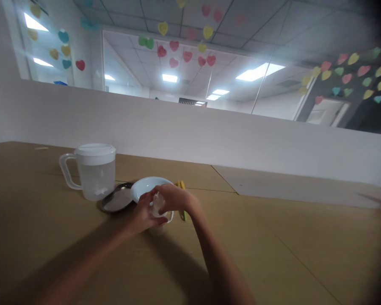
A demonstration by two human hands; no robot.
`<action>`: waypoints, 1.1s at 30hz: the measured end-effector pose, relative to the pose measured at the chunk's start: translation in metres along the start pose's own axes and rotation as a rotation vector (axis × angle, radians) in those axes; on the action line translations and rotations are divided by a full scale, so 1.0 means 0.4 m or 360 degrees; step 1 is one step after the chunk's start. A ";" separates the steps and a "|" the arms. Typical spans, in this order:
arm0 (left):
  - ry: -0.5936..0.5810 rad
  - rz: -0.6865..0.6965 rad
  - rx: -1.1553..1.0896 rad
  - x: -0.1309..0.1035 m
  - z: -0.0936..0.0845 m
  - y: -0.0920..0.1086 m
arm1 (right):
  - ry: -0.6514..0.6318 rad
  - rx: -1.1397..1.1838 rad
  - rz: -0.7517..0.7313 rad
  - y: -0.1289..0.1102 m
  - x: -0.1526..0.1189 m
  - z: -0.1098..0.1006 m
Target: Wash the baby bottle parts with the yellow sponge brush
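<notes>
Both hands close around a small clear vessel (158,204) held just above the table, in front of the bowl. My left hand (143,215) wraps its left side and lower part. From the right, my right hand (173,198) curls over its top, fingers bent. Much of the vessel is hidden by the fingers, so its exact kind is unclear. A white curved handle (170,217) shows below my right hand; whether it belongs to the vessel I cannot tell. Right behind the hands sits a pale blue-white bowl (146,184).
A lidded translucent pitcher (98,178) with liquid stands at the left. Beside it, a round metal plate (118,201) lies partly tilted. Yellow and green sticks (182,186) lie right of the bowl. A white wall (193,131) with windows rises behind the wooden table (273,245).
</notes>
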State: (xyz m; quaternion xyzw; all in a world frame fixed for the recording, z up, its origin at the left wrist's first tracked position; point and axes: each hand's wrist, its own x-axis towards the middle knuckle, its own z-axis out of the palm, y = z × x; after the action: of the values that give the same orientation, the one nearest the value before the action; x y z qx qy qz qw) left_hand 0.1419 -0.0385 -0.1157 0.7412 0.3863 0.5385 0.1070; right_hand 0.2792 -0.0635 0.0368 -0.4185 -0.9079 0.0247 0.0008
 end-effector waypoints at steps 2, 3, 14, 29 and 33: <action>-0.0014 -0.0023 0.0025 0.002 0.000 0.003 | -0.0057 -0.0040 0.0000 -0.008 -0.002 -0.004; -0.0031 -0.0016 0.0050 0.004 -0.002 0.006 | -0.0070 -0.0058 0.0013 -0.012 -0.004 -0.007; -0.0020 0.0082 0.0160 0.010 -0.010 0.018 | -0.0042 -0.0001 -0.0001 -0.008 -0.001 -0.010; 0.0165 0.0143 0.0093 -0.008 0.019 -0.016 | -0.0154 -0.0158 -0.0135 0.009 0.028 0.008; 0.0171 0.0138 0.0101 -0.007 0.019 -0.012 | -0.0059 -0.0116 -0.0075 0.008 0.025 0.010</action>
State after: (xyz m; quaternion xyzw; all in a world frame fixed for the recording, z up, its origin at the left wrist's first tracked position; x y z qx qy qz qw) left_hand 0.1458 -0.0352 -0.1236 0.7303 0.3758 0.5692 0.0390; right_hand 0.2752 -0.0539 0.0323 -0.3961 -0.9177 -0.0007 -0.0305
